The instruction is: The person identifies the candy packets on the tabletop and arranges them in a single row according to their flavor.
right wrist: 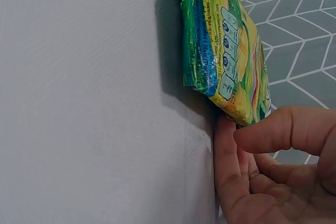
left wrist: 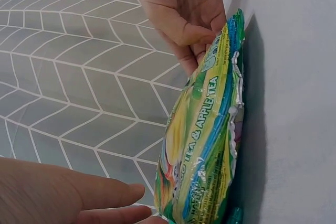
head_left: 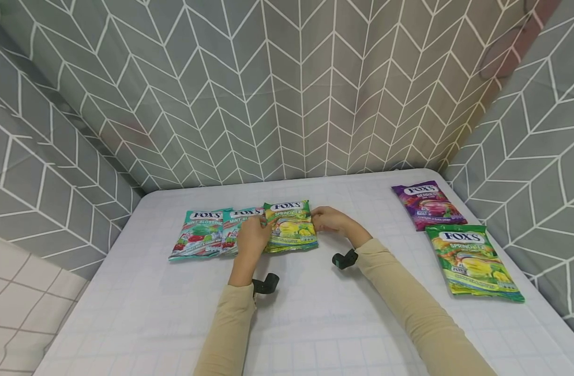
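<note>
A green and yellow Fox's Spring Tea candy bag (head_left: 291, 230) lies on the white-covered table between both hands. The left hand (head_left: 252, 236) is at its left edge, above a second Mint Blossom bag; in the left wrist view its thumb is extended, just apart from the bag. At the opposite edge, the right hand (head_left: 333, 221) pinches the bag, thumb (right wrist: 262, 136) above and fingers reaching under, as the right wrist view shows. Two teal Fox's Mint Blossom bags lie to the left: one farther out (head_left: 200, 235), the other (head_left: 229, 237) partly covered by the Spring Tea bag and left hand.
A purple Fox's Berries bag (head_left: 428, 204) and another Spring Tea bag (head_left: 475, 263) lie along the table's right side, edges touching. Grey curtains (head_left: 296, 94) with white zigzag lines hang behind and beside the table (head_left: 306, 324). Dark camera mounts are on both wrists.
</note>
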`<state>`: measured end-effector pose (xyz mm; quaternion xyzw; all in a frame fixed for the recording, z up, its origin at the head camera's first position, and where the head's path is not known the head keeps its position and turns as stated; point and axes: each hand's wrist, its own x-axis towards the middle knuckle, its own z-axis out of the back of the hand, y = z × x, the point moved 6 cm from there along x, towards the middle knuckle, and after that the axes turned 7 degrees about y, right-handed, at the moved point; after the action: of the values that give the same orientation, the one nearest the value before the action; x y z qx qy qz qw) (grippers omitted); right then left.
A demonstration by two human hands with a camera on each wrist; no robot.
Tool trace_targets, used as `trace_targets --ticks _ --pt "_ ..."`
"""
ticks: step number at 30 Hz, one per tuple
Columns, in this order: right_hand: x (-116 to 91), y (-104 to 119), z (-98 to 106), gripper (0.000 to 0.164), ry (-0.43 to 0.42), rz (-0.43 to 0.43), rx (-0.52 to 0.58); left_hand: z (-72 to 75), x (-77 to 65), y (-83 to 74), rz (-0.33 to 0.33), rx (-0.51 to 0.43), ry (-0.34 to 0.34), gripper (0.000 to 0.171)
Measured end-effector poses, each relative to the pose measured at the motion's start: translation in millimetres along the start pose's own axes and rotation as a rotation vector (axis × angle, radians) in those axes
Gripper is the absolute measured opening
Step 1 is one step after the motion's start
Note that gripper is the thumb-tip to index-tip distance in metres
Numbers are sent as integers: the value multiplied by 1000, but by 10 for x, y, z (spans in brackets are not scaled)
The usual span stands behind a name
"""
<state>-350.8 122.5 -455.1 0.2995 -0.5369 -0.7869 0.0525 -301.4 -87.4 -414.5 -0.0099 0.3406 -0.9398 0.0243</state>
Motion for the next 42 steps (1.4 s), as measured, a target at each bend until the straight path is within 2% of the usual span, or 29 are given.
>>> trace_targets --ticks 8,13,18,23,28,33,38,42 --pt "-24 9 14 63 -24 21 3 -32 3 -60 -6 9 28 24" --pt "-84 -10 45 60 -74 1 21 -66 -13 -161 -48 -2 48 21" --pt "-218 -16 47 56 -96 -12 41 -127 -54 -271 -85 -4 53 18" --pt "-430 -43 53 50 -90 20 -4 -285 -76 -411 -136 6 72 16" --pt "-725 -141 134 43 -75 137 -44 -495 -90 -645 -194 6 87 16" --pt "-1176 -256 377 40 -164 259 -97 -827 -175 -1002 -256 -35 190 15" --pt "-1692 -404 739 38 -327 258 -172 -1234 -345 -1374 -327 -65 297 17" --pt "-2072 -589 1069 41 -423 185 -205 -1519 -469 -1590 -360 -55 356 20"
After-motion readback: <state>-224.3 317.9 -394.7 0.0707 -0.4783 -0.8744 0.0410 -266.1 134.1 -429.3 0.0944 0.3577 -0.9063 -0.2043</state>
